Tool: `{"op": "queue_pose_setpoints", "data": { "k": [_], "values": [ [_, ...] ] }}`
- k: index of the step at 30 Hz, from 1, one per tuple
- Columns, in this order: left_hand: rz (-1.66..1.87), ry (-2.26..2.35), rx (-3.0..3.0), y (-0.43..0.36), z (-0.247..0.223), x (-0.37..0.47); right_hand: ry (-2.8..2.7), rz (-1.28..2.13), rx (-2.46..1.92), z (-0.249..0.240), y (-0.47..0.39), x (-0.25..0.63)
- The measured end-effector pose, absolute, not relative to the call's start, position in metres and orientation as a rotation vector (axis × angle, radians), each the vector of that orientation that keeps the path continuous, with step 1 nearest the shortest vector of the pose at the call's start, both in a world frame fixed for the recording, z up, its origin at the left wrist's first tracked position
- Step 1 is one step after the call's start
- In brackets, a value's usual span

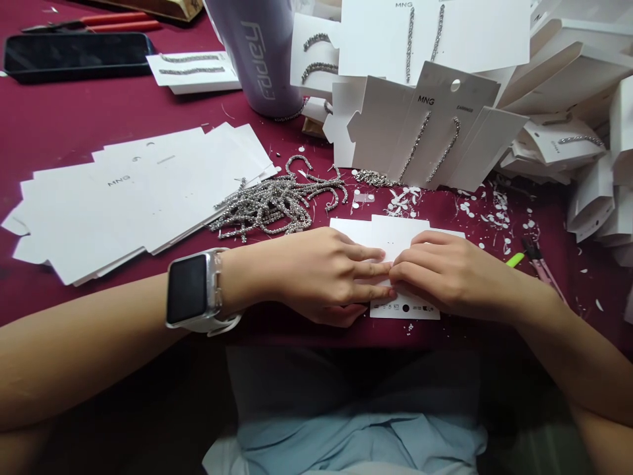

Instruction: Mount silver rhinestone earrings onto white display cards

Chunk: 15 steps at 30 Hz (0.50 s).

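I have the left hand [321, 267] and the right hand [455, 270] together over a flat white card [400, 231] on the maroon table [74, 125], close to its near edge. The left hand lies palm down with its fingers stretched and a little spread, their tips resting on the card; I see no pinch there. The right hand comes in from the other side, its fingers bent and bunched, tips down at the card's middle near the left fingertips. I cannot tell whether it pinches anything, since its own fingers cover the spot. Small printed symbols show along the card's near edge.

Just beyond the left wrist, which wears a watch [190, 290], I see a tangled pile of silvery chains [277, 201]. A stack of flat white cards [133, 191], the top sheet marked MNG, lies to the left of the pile. Past the right hand, white paper scraps [400, 201] litter the cloth in front of an upright MNG card [440, 132] bearing 2 chain strands. A purple tumbler [262, 46] stands behind the pile, and a dark phone [79, 56] lies far left.
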<state>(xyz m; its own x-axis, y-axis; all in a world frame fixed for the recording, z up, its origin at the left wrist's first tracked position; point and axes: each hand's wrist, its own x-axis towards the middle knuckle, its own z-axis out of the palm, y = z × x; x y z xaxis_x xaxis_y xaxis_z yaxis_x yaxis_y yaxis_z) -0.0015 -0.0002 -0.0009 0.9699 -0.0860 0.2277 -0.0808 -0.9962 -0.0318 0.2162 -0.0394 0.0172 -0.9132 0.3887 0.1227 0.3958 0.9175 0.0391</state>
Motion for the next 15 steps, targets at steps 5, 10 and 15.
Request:
{"op": "queue_pose_setpoints", "data": {
  "k": [5, 10, 15],
  "values": [
    [-0.414, 0.123, -3.059, -0.001, -0.002, -0.002, -2.896, -0.013, -0.648, 0.013, -0.040, 0.216],
    [-0.442, 0.158, -3.032, -0.001, -0.002, -0.002, -2.620, 0.438, -0.490, 0.023, -0.051, 0.210],
    [-0.394, 0.169, -3.021, -0.001, 0.000, 0.000, -2.653, 0.751, -0.312, 0.047, -0.080, 0.211]
  ]
}}
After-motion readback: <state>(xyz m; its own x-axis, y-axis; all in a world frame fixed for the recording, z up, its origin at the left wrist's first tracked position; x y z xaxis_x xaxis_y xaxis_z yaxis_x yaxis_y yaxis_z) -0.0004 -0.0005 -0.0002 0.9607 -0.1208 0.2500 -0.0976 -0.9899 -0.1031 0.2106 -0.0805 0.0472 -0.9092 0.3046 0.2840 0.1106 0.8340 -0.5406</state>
